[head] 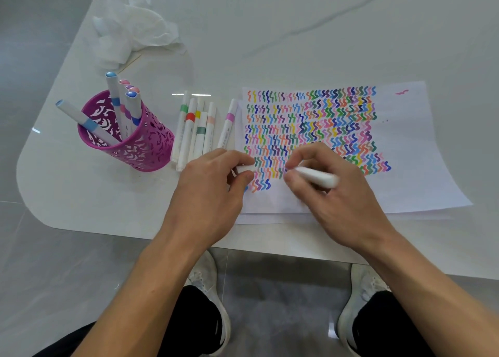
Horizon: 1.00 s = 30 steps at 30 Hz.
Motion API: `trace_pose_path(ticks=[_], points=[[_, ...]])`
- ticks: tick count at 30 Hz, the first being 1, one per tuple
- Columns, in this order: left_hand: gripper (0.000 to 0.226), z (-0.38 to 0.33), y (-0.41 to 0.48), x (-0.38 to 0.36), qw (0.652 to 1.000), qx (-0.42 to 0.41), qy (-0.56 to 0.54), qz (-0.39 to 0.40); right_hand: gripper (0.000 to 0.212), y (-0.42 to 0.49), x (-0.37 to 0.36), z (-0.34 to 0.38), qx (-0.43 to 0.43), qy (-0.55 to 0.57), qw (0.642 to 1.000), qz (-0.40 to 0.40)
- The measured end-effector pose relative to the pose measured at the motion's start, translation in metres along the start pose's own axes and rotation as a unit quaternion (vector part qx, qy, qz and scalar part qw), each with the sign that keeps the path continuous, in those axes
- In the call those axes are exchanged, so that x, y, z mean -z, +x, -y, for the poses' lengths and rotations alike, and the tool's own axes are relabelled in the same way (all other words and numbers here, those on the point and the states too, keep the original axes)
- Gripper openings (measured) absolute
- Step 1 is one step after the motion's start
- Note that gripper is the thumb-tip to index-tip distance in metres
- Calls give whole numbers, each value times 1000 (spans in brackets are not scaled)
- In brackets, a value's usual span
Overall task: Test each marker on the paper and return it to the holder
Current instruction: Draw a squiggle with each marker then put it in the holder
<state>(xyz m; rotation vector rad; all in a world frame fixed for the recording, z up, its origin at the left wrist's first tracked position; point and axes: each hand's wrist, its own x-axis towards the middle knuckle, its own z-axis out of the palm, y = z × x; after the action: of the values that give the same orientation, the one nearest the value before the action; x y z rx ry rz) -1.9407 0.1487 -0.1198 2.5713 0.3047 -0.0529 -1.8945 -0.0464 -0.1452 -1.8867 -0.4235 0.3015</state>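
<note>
Crumpled white tissue paper (135, 24) lies near the far left edge of a glossy white tabletop with rounded corners (297, 32). Below the near edge are a grey tiled floor (283, 289), white knit sneakers (205, 273) and black trousers (199, 319).

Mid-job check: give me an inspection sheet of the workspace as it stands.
Surface: glossy white table, rounded near-left corner.
Job's things: paper covered in coloured squiggles; magenta holder with several standing markers; six loose markers lying between holder and paper.
Clutter: crumpled tissue at the far left.
Grippers: left hand pinches a white cap; right hand grips a white marker over the paper's lower rows.
Cables: nothing seen.
Surroundings: grey floor; white shoes below the table edge.
</note>
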Motion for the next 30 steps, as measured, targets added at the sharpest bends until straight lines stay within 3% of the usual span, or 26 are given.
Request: trace_pose_path(ticks=[10,24,30], points=[[26,3,-1,-8,1000,-17,17,1,20,-6,-10,-7,-50,16,998,-22],[18,4,0,-16,999,-22,45,-12,19,-4,-13,-9,-37,-13,999,-20],[25,4,1,-19,998,-12,53,-17,20,-4,-13,-9,-39,-24,999,-21]])
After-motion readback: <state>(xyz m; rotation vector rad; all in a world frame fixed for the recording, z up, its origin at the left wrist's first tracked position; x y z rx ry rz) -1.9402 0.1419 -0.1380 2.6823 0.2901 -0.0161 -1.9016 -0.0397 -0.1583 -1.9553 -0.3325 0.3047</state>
